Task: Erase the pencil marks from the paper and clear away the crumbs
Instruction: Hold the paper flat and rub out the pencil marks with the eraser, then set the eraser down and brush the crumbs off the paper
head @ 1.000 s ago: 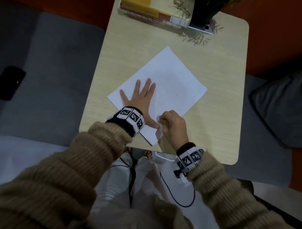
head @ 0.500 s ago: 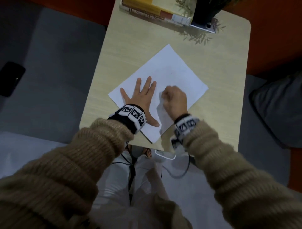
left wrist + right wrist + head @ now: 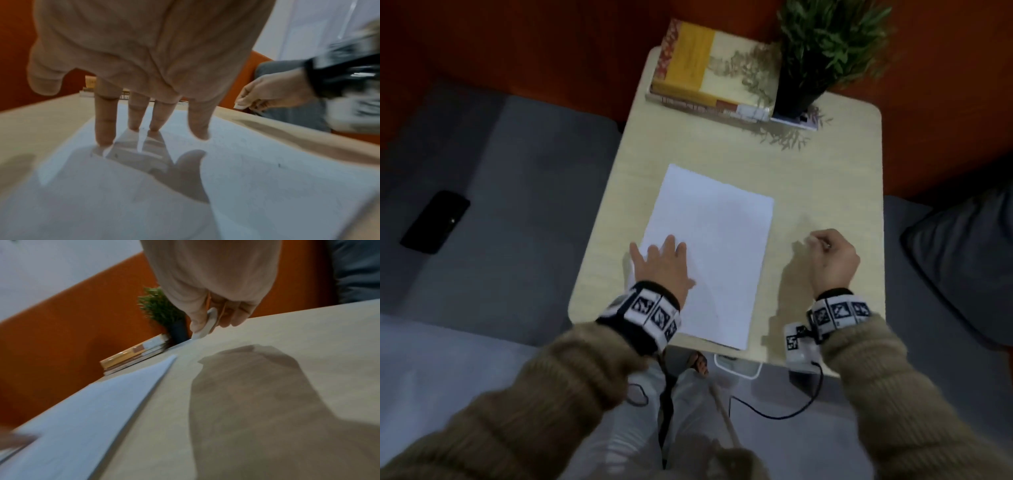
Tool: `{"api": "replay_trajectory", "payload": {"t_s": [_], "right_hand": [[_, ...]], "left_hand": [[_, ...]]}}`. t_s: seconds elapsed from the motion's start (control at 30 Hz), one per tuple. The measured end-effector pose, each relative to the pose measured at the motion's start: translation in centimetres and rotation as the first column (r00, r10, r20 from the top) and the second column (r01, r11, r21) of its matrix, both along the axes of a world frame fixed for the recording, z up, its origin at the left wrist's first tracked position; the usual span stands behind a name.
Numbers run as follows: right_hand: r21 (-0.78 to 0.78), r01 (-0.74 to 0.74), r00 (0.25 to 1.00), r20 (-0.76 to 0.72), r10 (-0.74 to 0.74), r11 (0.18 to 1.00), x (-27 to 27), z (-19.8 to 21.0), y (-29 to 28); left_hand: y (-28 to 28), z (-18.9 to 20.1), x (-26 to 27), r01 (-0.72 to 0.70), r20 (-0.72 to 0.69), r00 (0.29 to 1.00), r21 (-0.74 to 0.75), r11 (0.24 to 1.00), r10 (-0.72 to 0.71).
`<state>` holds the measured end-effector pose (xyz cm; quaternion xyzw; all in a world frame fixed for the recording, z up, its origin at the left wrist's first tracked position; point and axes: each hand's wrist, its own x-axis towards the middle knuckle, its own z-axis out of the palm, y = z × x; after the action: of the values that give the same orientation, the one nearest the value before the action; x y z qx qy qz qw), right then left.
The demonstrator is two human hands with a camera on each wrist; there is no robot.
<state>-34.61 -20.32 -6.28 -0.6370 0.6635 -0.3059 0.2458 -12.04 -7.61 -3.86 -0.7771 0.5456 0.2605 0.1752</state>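
The paper point(image 3: 709, 253) lies on the near half of the worktop point(image 3: 822, 192), its long edges now running near to far, where half a second ago it sat cornerwise like a diamond. The left hand point(image 3: 662, 269) has shifted with it: fingers straight and spread, it rests on the sheet's near left corner, fingertips point(image 3: 104, 139) touching the surface. In the left wrist view only a few faint specks show on the sheet (marks or crumbs, I cannot tell which).

The right hand point(image 3: 832, 257) was rubbing mid-sheet half a second ago; now it is off the paper, over bare worktop to the right, fingers curled around a white eraser point(image 3: 207, 324) that hangs just above the wood.

I judge that the erasing is finished or nearly so, and clearing the crumbs comes next.

At the far edge sit a stack of books point(image 3: 705, 72) and a potted plant point(image 3: 815, 54).
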Motion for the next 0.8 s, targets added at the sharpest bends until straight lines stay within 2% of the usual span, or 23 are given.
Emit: {"api": "replay_trajectory", "payload": {"t_s": [0.1, 0.17, 0.2, 0.23, 0.3, 0.33, 0.37, 0.4, 0.47, 0.5, 0.53, 0.57, 0.63, 0.67, 0.73, 0.8], "right_hand": [[0.142, 0.013, 0.998, -0.068, -0.004, 0.990, -0.1, -0.8, -3.1], [0.162, 0.055, 0.960, -0.279, -0.007, 0.985, 0.7, -0.6, -3.9], [0.117, 0.071, 0.922, -0.387, -0.020, 0.991, 1.1, -0.2, -3.8], [0.034, 0.039, 0.905, -0.426, -0.021, 0.999, 1.7, 0.4, -3.2], [-0.156, -0.150, 0.927, -0.366, 0.083, 0.976, 4.0, 1.5, 0.0], [-0.170, -0.266, 0.921, -0.335, 0.198, 0.949, 5.5, 1.4, 2.5], [-0.096, -0.387, 0.884, -0.322, 0.339, 0.917, 7.2, 1.1, 5.3], [0.074, -0.486, 0.815, -0.320, 0.483, 0.871, 9.0, 0.6, 8.0], [0.420, -0.547, 0.624, -0.372, 0.687, 0.724, 11.8, -1.0, 12.3], [0.491, -0.557, 0.536, -0.405, 0.741, 0.670, 12.6, -1.7, 13.4], [0.501, -0.584, 0.481, -0.420, 0.769, 0.639, 13.2, -2.0, 13.8], [0.497, -0.613, 0.446, -0.423, 0.789, 0.614, 13.5, -2.0, 13.8], [0.517, -0.649, 0.384, -0.411, 0.827, 0.558, 13.3, -1.6, 12.9], [0.530, -0.662, 0.359, -0.397, 0.845, 0.530, 12.9, -1.4, 12.4], [0.549, -0.688, 0.297, -0.383, 0.875, 0.474, 11.9, -1.2, 11.6], [0.566, -0.704, 0.249, -0.371, 0.895, 0.430, 10.7, -1.0, 10.6]], "left_hand": [[1.8, -0.2, 0.6, -0.001, 0.094, 0.995, -0.147, 0.989, 0.015], [2.2, -0.4, 1.3, -0.026, 0.084, 0.996, -0.188, 0.982, 0.043], [2.3, -0.4, 1.6, -0.053, 0.064, 0.996, -0.185, 0.981, 0.065], [2.2, -0.4, 2.0, -0.081, 0.041, 0.995, -0.181, 0.980, 0.089], [1.9, -0.5, 3.1, -0.156, -0.021, 0.988, -0.205, 0.966, 0.155], [1.6, -0.6, 3.8, -0.225, -0.066, 0.974, -0.236, 0.945, 0.215], [1.1, -0.6, 4.8, -0.315, -0.109, 0.949, -0.274, 0.909, 0.296], [0.5, -0.6, 6.0, -0.418, -0.149, 0.909, -0.307, 0.855, 0.390], [-0.6, -0.3, 9.1, -0.640, -0.278, 0.768, -0.309, 0.703, 0.577], [-0.9, -0.2, 10.7, -0.721, -0.343, 0.691, -0.263, 0.641, 0.636], [-1.1, -0.3, 12.2, -0.758, -0.378, 0.645, -0.204, 0.620, 0.664], [-1.0, -0.3, 13.4, -0.758, -0.383, 0.637, -0.154, 0.633, 0.669], [-0.3, -0.4, 14.9, -0.728, -0.369, 0.665, -0.130, 0.673, 0.649], [0.0, -0.5, 15.3, -0.733, -0.385, 0.663, -0.155, 0.663, 0.642], [0.7, -0.5, 15.5, -0.783, -0.472, 0.608, -0.223, 0.581, 0.638], [1.4, -0.2, 15.4, -0.798, -0.539, 0.588, -0.262, 0.543, 0.603]]}}
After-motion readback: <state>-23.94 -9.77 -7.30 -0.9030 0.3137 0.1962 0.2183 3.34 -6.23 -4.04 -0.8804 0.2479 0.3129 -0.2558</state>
